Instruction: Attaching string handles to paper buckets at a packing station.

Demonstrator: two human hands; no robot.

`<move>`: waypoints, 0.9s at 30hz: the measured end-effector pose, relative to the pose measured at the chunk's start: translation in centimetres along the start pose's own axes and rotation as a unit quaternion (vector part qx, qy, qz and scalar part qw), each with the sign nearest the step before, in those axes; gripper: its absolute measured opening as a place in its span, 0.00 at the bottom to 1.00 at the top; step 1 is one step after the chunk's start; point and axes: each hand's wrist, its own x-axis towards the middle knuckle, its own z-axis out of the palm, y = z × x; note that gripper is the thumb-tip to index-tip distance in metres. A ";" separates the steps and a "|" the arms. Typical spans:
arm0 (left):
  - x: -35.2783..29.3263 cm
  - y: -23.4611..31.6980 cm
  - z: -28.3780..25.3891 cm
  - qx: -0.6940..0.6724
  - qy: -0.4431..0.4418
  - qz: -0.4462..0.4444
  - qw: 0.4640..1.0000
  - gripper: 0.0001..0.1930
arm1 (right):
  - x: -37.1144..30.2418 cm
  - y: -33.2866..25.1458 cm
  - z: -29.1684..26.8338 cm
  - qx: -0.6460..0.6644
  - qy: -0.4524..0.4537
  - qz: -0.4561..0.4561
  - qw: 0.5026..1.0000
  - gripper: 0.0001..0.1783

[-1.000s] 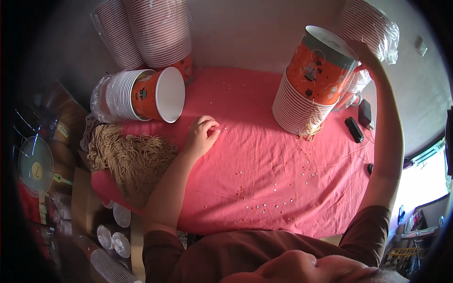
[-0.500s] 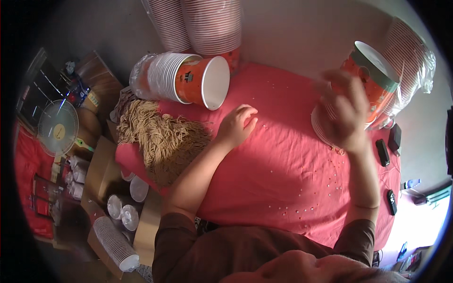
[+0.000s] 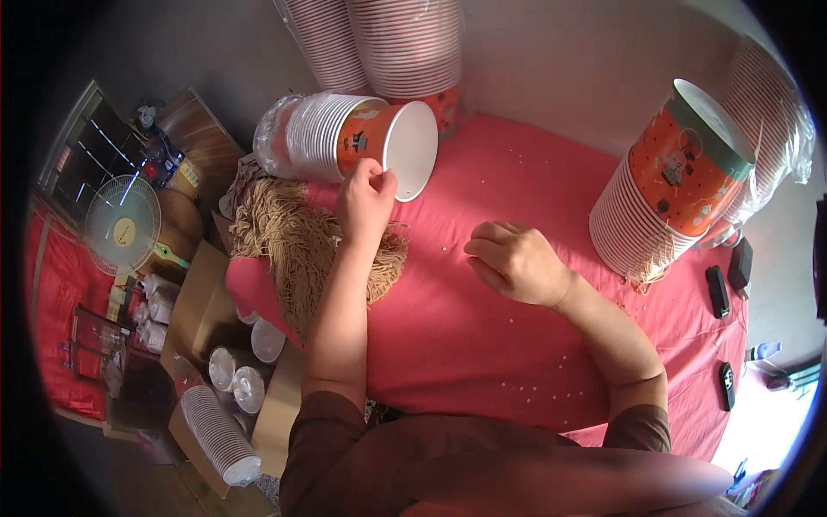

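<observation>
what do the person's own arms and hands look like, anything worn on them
Both the left hand and the right hand are bare, with no gloves and no rings, watch or bracelet that I can make out. The forearms are uncovered too. The left sleeve and right sleeve are short, dark brown and plain, ending near the elbows.

Left fingers and right fingers curled
</observation>
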 end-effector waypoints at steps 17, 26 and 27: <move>-1.4 6.3 -1.2 -0.335 -0.066 -0.032 0.939 0.08 | -0.5 1.6 -0.4 -0.144 0.021 0.003 0.989 0.17; -1.7 6.1 -0.5 -0.522 -0.188 -0.195 0.808 0.08 | 0.4 0.1 -2.6 -0.150 0.047 -0.042 0.987 0.09; -1.8 6.4 -0.3 -0.517 -0.189 -0.202 0.810 0.07 | 0.3 0.0 -2.8 -0.126 0.046 -0.022 0.991 0.09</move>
